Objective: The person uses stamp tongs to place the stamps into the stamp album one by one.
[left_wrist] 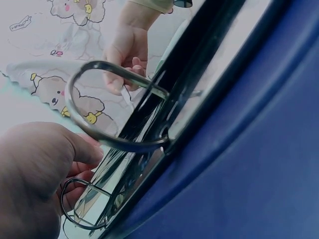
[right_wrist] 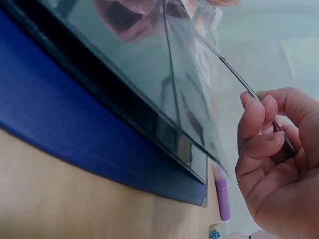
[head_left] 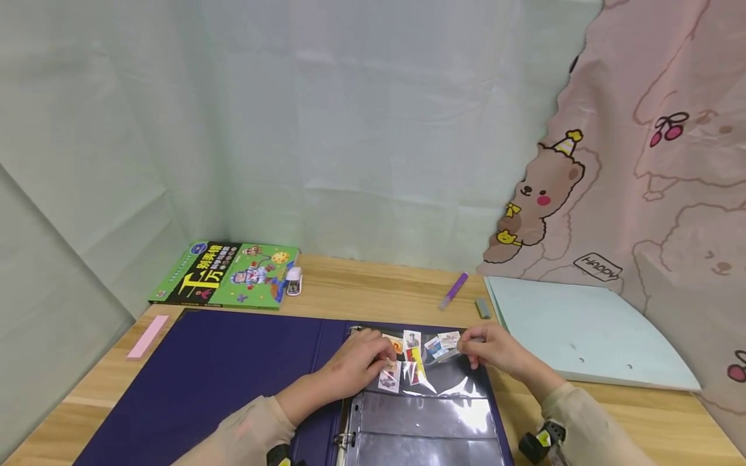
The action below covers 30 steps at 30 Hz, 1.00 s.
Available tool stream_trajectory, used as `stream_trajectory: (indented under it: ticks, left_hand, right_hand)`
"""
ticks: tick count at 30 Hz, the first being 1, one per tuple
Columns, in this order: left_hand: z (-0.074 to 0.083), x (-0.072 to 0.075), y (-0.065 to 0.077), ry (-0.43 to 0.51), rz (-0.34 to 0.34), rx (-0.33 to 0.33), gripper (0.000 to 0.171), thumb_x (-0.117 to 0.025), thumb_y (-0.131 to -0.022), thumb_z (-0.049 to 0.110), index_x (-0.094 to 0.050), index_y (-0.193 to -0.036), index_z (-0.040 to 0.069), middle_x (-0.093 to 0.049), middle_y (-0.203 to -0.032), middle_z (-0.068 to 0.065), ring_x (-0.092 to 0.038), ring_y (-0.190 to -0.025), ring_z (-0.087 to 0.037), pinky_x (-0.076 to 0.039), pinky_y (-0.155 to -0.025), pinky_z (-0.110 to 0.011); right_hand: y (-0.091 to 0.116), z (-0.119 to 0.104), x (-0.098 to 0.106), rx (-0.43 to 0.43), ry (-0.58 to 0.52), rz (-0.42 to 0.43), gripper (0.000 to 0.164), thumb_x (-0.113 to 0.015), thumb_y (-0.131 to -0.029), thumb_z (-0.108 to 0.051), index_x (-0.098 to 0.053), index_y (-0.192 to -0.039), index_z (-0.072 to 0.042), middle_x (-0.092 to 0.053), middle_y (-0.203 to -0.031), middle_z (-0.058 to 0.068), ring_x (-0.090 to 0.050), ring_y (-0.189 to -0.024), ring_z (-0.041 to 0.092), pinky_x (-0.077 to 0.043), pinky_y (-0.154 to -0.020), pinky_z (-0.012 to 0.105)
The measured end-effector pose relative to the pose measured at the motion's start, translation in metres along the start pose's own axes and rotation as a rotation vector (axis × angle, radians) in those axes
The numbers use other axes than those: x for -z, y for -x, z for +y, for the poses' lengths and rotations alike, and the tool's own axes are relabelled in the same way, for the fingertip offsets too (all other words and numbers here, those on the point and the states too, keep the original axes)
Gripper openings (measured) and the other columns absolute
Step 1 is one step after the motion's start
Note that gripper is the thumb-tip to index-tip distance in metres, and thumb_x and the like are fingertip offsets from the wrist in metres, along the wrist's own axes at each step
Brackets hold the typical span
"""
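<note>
A dark blue ring-binder album (head_left: 233,382) lies open, with a clear pocket page (head_left: 425,415) over black on its right side. Several small stamps, among them a red and yellow stamp (head_left: 415,364) and a pale stamp (head_left: 449,340), are at the page's top pocket. My left hand (head_left: 358,364) is beside the rings, its curled fingers appearing to pinch the page's plastic; the fingertips are partly hidden. Thin metal tweezers (right_wrist: 234,74) are held in my right hand (right_wrist: 274,154), their tips reaching toward the top pocket. In the head view, the right hand (head_left: 495,349) is at the page's upper right corner.
Behind the album are a green book (head_left: 233,275), a white-and-black small device (head_left: 294,281), a purple pen (head_left: 453,291) and a grey-green eraser-like block (head_left: 482,308). A pink strip (head_left: 148,337) lies left; pale blue sheets (head_left: 583,330) lie right. Metal rings (left_wrist: 75,99) stand up.
</note>
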State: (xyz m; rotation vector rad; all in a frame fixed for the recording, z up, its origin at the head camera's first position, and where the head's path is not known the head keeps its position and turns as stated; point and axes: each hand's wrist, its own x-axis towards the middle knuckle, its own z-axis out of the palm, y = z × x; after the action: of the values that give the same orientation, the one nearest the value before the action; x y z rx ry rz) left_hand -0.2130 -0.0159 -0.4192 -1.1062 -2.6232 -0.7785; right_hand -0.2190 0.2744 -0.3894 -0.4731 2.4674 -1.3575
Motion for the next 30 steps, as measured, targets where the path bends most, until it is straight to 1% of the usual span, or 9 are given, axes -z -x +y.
stream_trajectory:
  ticks: [5,10,12,15,19,22,26,30]
  left_hand:
    - [0.000,0.000,0.000,0.000,-0.001,-0.001,0.008,-0.061,-0.083,0.015,-0.060,-0.087,0.022,-0.049,-0.074,0.013,-0.041,-0.074,-0.003,-0.035,-0.074,-0.025]
    - [0.000,0.000,0.000,0.000,-0.003,0.000,0.009,-0.061,-0.083,0.014,-0.060,-0.087,0.022,-0.049,-0.074,0.013,-0.042,-0.075,-0.003,-0.036,-0.074,-0.026]
    - [0.000,0.000,0.000,-0.002,-0.001,-0.003,0.009,-0.062,-0.083,0.015,-0.060,-0.087,0.022,-0.049,-0.075,0.013,-0.042,-0.075,-0.003,-0.036,-0.075,-0.026]
    - [0.000,0.000,0.000,-0.008,0.002,-0.009,0.008,-0.062,-0.082,0.015,-0.060,-0.087,0.022,-0.050,-0.075,0.013,-0.043,-0.076,-0.003,-0.036,-0.075,-0.026]
    - [0.001,-0.001,0.000,-0.011,0.002,-0.013,0.008,-0.062,-0.082,0.015,-0.060,-0.087,0.022,-0.049,-0.074,0.013,-0.043,-0.076,-0.003,-0.036,-0.076,-0.026]
    - [0.001,-0.001,0.000,-0.012,0.002,-0.016,0.009,-0.062,-0.082,0.015,-0.060,-0.087,0.022,-0.048,-0.074,0.013,-0.042,-0.076,-0.003,-0.036,-0.076,-0.026]
    - [0.001,-0.001,0.000,-0.019,0.005,-0.017,0.009,-0.062,-0.082,0.014,-0.059,-0.087,0.022,-0.048,-0.073,0.013,-0.042,-0.076,-0.003,-0.036,-0.076,-0.026]
    - [0.000,-0.001,0.000,-0.020,0.012,-0.013,0.009,-0.062,-0.082,0.014,-0.059,-0.086,0.022,-0.048,-0.073,0.013,-0.042,-0.075,-0.003,-0.036,-0.076,-0.026]
  right_hand:
    - [-0.003,-0.005,0.003,0.010,0.020,-0.050,0.022,-0.054,-0.085,-0.010,-0.059,-0.085,0.011,-0.052,-0.057,-0.005,-0.050,-0.051,0.005,-0.038,-0.045,0.020]
    - [-0.008,-0.009,0.006,0.023,0.063,-0.091,0.018,-0.054,-0.085,-0.010,-0.062,-0.082,0.006,-0.052,-0.061,-0.003,-0.052,-0.053,0.006,-0.040,-0.046,0.022]
    - [-0.010,-0.011,0.007,0.014,0.076,-0.115,0.018,-0.053,-0.085,-0.010,-0.063,-0.082,0.005,-0.053,-0.060,-0.002,-0.052,-0.052,0.007,-0.039,-0.045,0.022]
    - [-0.011,-0.014,0.012,-0.009,0.089,-0.144,0.020,-0.053,-0.085,-0.011,-0.063,-0.083,0.005,-0.053,-0.057,-0.002,-0.049,-0.050,0.007,-0.036,-0.043,0.022]
    - [-0.011,-0.016,0.018,-0.044,0.090,-0.149,0.022,-0.054,-0.084,-0.013,-0.063,-0.084,0.007,-0.053,-0.056,-0.004,-0.045,-0.049,0.006,-0.033,-0.042,0.020]
    - [-0.012,-0.016,0.020,-0.055,0.075,-0.145,0.022,-0.054,-0.084,-0.012,-0.062,-0.085,0.007,-0.053,-0.057,-0.003,-0.045,-0.049,0.005,-0.032,-0.042,0.020]
    - [-0.013,-0.015,0.020,-0.044,0.067,-0.162,0.022,-0.053,-0.085,-0.012,-0.063,-0.085,0.008,-0.053,-0.058,-0.003,-0.046,-0.049,0.005,-0.032,-0.042,0.020]
    - [-0.015,-0.015,0.019,-0.031,0.085,-0.205,0.021,-0.053,-0.085,-0.011,-0.063,-0.083,0.007,-0.052,-0.056,-0.004,-0.048,-0.049,0.007,-0.032,-0.042,0.020]
